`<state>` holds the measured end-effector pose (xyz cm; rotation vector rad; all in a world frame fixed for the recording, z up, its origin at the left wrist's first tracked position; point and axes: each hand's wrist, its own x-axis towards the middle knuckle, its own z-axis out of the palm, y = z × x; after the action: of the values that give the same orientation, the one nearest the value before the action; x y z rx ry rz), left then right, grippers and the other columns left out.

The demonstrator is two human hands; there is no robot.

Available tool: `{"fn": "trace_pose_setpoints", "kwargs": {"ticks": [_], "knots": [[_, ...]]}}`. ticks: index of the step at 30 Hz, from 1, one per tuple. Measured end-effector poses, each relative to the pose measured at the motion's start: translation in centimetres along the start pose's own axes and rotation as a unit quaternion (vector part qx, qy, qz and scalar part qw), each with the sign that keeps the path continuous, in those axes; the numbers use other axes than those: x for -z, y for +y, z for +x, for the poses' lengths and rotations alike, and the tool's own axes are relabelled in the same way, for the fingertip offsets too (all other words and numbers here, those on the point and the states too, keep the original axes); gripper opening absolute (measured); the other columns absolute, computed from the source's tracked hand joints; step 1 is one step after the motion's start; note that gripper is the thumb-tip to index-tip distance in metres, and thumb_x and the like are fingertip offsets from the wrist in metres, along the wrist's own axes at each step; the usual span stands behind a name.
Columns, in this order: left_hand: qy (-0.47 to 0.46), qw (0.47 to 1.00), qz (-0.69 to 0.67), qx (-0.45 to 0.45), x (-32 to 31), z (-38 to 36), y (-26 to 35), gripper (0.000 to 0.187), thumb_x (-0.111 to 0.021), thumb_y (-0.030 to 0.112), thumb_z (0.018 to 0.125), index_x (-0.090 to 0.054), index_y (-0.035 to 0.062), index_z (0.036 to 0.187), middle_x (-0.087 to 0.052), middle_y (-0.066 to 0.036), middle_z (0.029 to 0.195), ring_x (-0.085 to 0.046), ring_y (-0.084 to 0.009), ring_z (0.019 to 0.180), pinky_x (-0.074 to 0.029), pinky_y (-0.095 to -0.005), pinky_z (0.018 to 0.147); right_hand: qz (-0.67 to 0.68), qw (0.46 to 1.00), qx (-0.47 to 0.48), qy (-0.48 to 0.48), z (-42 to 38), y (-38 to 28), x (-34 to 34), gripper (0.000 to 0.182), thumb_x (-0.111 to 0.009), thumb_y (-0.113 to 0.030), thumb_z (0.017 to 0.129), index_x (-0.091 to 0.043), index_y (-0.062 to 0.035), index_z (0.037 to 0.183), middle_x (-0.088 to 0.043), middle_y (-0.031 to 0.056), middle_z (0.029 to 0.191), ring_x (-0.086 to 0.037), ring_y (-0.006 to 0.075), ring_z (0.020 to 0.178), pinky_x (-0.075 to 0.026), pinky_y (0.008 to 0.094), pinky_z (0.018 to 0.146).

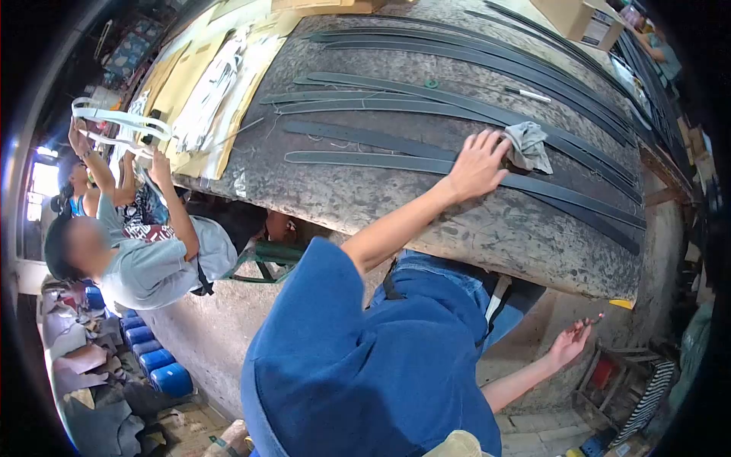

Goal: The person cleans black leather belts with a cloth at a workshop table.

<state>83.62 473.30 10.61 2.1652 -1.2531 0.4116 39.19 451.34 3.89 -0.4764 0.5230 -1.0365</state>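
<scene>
My left hand [478, 165] rests palm down on the dark leather straps, fingers apart and slightly bent. Its fingertips lie right at the edge of a crumpled grey cloth [528, 147]. Under and beside this hand run a long pale-edged strap [365, 159] and a shorter dark strap [358, 135]. Off the table's near right side, my right hand [571, 343] is low, with thumb and fingers pinched on a small thin thing with a red tip [600, 315]; what it is I cannot tell.
More straps [457, 49] lie across the worn table [335, 190], with a white pen [527, 94] between them. Cardboard boxes [579, 21] stand at the back. On the left, a person [164, 255] holds up white straps [122, 114]. A stool [617, 385] stands at right.
</scene>
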Motion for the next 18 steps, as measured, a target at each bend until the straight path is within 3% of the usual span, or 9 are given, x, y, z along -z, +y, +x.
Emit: {"fn": "trace_pose_setpoints", "kwargs": {"ticks": [4,9,11,12,13,15,17,18], "knots": [[-0.055,0.995,0.081,0.022,2.7,-8.6,-3.2,0.046,-0.063,0.021,0.084,-0.052,0.0033,0.125,-0.051,-0.016,0.123,-0.045,-0.0311,0.119,-0.034,-0.0458,0.1,-0.006,0.999,-0.023,-0.047,1.4,2.5,-4.0,0.022,-0.05,-0.011,0.1,-0.055,0.0003,0.118,-0.055,0.0075,0.099,-0.052,0.0156,0.08,-0.049,0.0249,0.073],[-0.071,0.991,0.081,0.075,6.0,-8.1,-4.8,0.035,-0.066,0.009,0.079,-0.059,0.0046,0.112,-0.054,-0.01,0.105,-0.05,-0.028,0.103,-0.038,-0.0442,0.087,-0.006,0.994,-0.058,-0.092,2.0,6.9,-8.0,0.022,-0.05,-0.01,0.099,-0.054,0.0005,0.119,-0.057,0.0084,0.103,-0.053,0.0145,0.082,-0.049,0.0231,0.072],[-0.176,0.978,0.078,0.079,6.5,-6.0,-4.8,0.025,-0.067,0.01,0.077,-0.06,0.0061,0.102,-0.054,-0.008,0.097,-0.051,-0.027,0.098,-0.039,-0.0427,0.082,-0.017,0.991,-0.073,-0.108,2.2,7.7,-9.0,0.023,-0.051,-0.01,0.099,-0.054,0.0004,0.12,-0.057,0.0078,0.105,-0.053,0.0135,0.084,-0.049,0.0226,0.071],[-0.138,0.987,0.068,0.044,5.8,-5.7,-5.0,0.017,-0.068,0.014,0.076,-0.059,0.0081,0.09,-0.054,-0.008,0.092,-0.051,-0.0268,0.094,-0.039,-0.0405,0.079,-0.028,0.988,-0.088,-0.122,2.3,8.1,-9.4,0.024,-0.051,-0.01,0.099,-0.054,0.0001,0.12,-0.057,0.0074,0.104,-0.053,0.013,0.084,-0.049,0.0223,0.07],[-0.134,0.987,0.07,0.046,5.1,-5.7,-4.6,0.017,-0.068,0.014,0.076,-0.059,0.0081,0.09,-0.054,-0.008,0.092,-0.051,-0.0268,0.094,-0.039,-0.0405,0.079,-0.036,0.985,-0.102,-0.135,2.2,8.8,-10.3,0.024,-0.051,-0.01,0.099,-0.054,-0.0002,0.121,-0.057,0.0069,0.104,-0.053,0.0125,0.084,-0.048,0.022,0.07],[-0.028,0.999,0.041,0.023,3.6,-6.7,-2.7,0.017,-0.069,0.021,0.078,-0.06,0.0088,0.085,-0.054,-0.008,0.092,-0.051,-0.0269,0.094,-0.039,-0.0386,0.078,-0.067,0.984,-0.1,-0.135,1.8,9.1,-12.5,0.025,-0.052,-0.012,0.099,-0.053,-0.0011,0.122,-0.058,0.0051,0.103,-0.053,0.0106,0.083,-0.048,0.0212,0.069],[-0.062,0.998,-0.005,0.032,3.3,-8.6,-0.3,0.033,-0.066,0.036,0.084,-0.06,0.0053,0.094,-0.054,-0.01,0.099,-0.05,-0.0281,0.099,-0.039,-0.0426,0.085,-0.131,0.978,-0.087,-0.136,1.6,9.2,-14.5,0.024,-0.052,-0.013,0.1,-0.054,-0.0019,0.121,-0.058,0.0044,0.101,-0.054,0.0093,0.08,-0.047,0.0205,0.067],[-0.042,0.998,-0.011,0.04,3.5,-9.4,0.6,0.036,-0.065,0.037,0.085,-0.06,0.0048,0.101,-0.054,-0.012,0.106,-0.049,-0.0296,0.105,-0.038,-0.0446,0.092,-0.132,0.978,-0.089,-0.133,1.8,9.3,-15.0,0.024,-0.052,-0.013,0.1,-0.054,-0.0019,0.121,-0.058,0.0044,0.101,-0.054,0.0093,0.08,-0.047,0.0205,0.067]]}}
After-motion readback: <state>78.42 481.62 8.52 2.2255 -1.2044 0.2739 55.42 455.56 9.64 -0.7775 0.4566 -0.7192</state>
